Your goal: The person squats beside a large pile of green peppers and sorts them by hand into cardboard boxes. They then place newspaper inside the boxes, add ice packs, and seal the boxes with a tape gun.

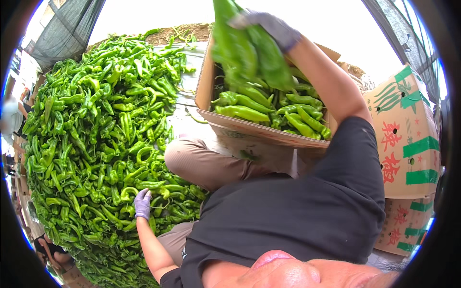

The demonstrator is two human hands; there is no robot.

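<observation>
My right hand (pixel 264 27), in a thin purple-grey glove, grips several long green peppers (pixel 248 54) above an open cardboard carton (pixel 264 133). Motion blurs that bunch. More green peppers (pixel 245 102) lie inside the carton, some of them hidden under the bunch and my forearm. At the lower left, my left hand (pixel 143 204) wears a similar purple glove. Its fingertips are at the near side of a large heap of green peppers (pixel 97 126), beside a curved pepper (pixel 128 193). Whether these fingers hold a pepper is not plain.
Taped cartons (pixel 403 144) with printed pepper drawings and writing are stacked at the right. My bent knee (pixel 183 154) is between heap and open carton. Dark netting (pixel 66 32) hangs at the upper left. Another person (pixel 12 115) is at the far left edge.
</observation>
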